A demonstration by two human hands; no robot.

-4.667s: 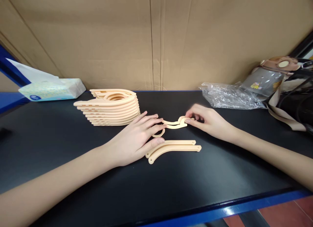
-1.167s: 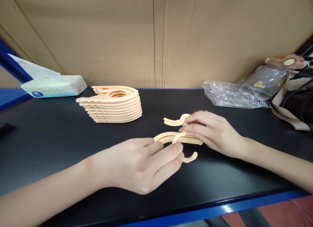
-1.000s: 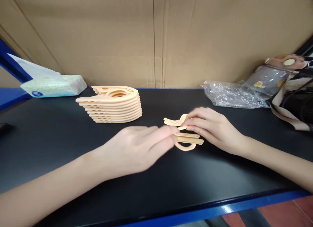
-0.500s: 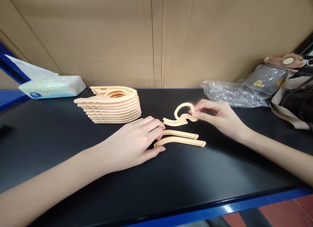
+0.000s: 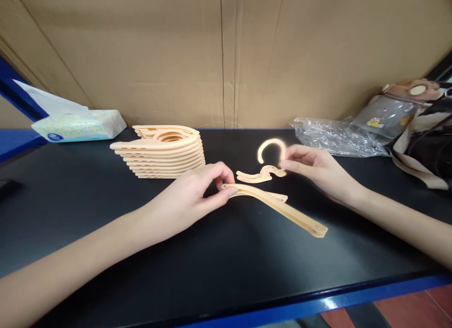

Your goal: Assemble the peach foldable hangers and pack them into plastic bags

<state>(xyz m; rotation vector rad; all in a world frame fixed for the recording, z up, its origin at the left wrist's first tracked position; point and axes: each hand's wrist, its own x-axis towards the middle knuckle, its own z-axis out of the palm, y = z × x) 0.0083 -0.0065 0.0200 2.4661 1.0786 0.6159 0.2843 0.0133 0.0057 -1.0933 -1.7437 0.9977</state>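
Note:
Between thumb and fingers, my left hand (image 5: 206, 191) pinches one end of a cream hanger arm (image 5: 282, 208), whose far end slants toward the table's front right. Beneath it lies a second hanger arm (image 5: 280, 196), partly covered. A curved hanger hook (image 5: 271, 142) is held upright by its lower end in my right hand (image 5: 314, 170); the fingertips hide that end. Just under the hook, small wavy hanger pieces (image 5: 259, 175) rest on the table. Left of my left hand stands a neat stack of folded cream hangers (image 5: 160, 154).
The black table (image 5: 219, 271) has a blue front edge. At the back left sits a tissue pack (image 5: 79, 125). Crumpled clear plastic (image 5: 335, 137), a bottle (image 5: 386, 111) and a strap (image 5: 411, 151) occupy the right side. A cardboard wall (image 5: 158, 60) closes off the back.
My left hand has picked up the nearer hanger arm and swung its far end toward the front right. My right hand has lifted the hook off the small wavy pieces.

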